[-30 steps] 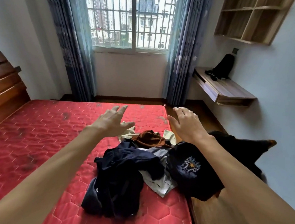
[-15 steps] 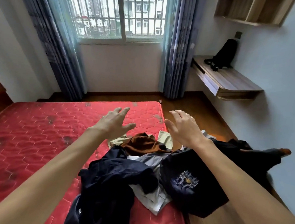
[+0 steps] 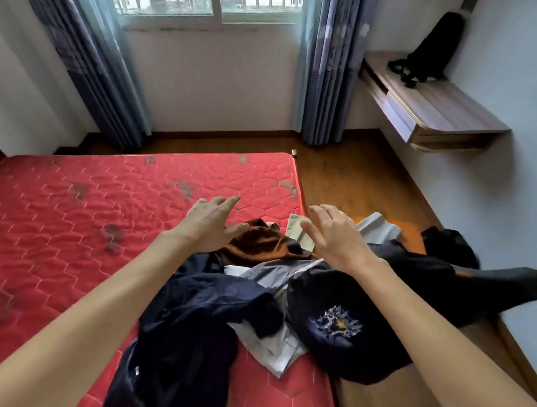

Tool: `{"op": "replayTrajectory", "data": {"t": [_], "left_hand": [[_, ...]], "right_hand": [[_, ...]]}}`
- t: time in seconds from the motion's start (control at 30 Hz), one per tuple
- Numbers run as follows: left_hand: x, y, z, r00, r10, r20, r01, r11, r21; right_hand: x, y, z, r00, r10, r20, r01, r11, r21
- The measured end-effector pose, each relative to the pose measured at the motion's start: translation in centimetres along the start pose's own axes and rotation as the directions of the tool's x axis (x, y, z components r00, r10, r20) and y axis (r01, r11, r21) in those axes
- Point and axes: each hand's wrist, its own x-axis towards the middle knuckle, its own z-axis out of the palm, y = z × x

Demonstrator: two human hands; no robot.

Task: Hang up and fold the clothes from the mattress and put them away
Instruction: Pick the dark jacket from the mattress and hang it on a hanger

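We're looking down at the red quilted mattress, filling the view from 7 to 10 o'clock, w/ the clothes heap sitting at its right edge, approx centre to 4 o'clock. Biggest piece: a navy jacket crumpled at 6 o'clock. Next, a dark garment w/ a pale embroidered emblem slumping off the mattress edge at 4 o'clock, and black trousers trailing onto the wood floor at 3 o'clock. Then a grey-white shirt wedged between the navy and emblem pieces, a rust-brown top near centre, and a small pale-green cloth just beside it.

Progress, as we're judging it: nothing folded or hung yet, the whole pile is waiting; no hanger or wardrobe in view. Task is barely starting.

We're reaching w/ both hands over the far end of the heap. Left hand is spread wide, fingers splayed, palm down over the brown top's left edge; can't tell if it's touching. Right hand is likewise spread, fingers loosely curved, hovering over the pale-green cloth, gripping nothing.
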Motion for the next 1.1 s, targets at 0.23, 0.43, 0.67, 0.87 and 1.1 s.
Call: {"op": "replayTrajectory", "data": {"t": [0.23,0.43,0.67,0.87,1.1], "left_hand": [[-1.3,-6.1,4.8,0.991,-0.065,0.115,0.076,0.992,-0.098],[-2.9,-11.8,8.8,0.966,-0.154,0.206,0.184,0.974,-0.136],[-4.3,-18.1,14.4,0.916,-0.237,0.322,0.312,0.928,-0.203],[-6.2,-22.0,20.7,0.845,-0.297,0.446,0.434,0.868,-0.243],[-8.6,-26.2,28.0,0.714,-0.376,0.590,0.612,0.744,-0.267]], "right_hand": [[1.0,-2.0,6.5,0.978,0.000,0.206,-0.003,1.000,0.017],[3.1,-4.3,12.5,0.932,0.005,0.362,-0.009,1.000,0.007],[4.6,-7.9,19.5,0.871,-0.053,0.489,0.074,0.997,-0.024],[4.0,-11.1,25.2,0.804,-0.111,0.584,0.144,0.990,-0.010],[3.8,-14.5,32.2,0.692,-0.065,0.719,0.128,0.991,-0.034]]}}
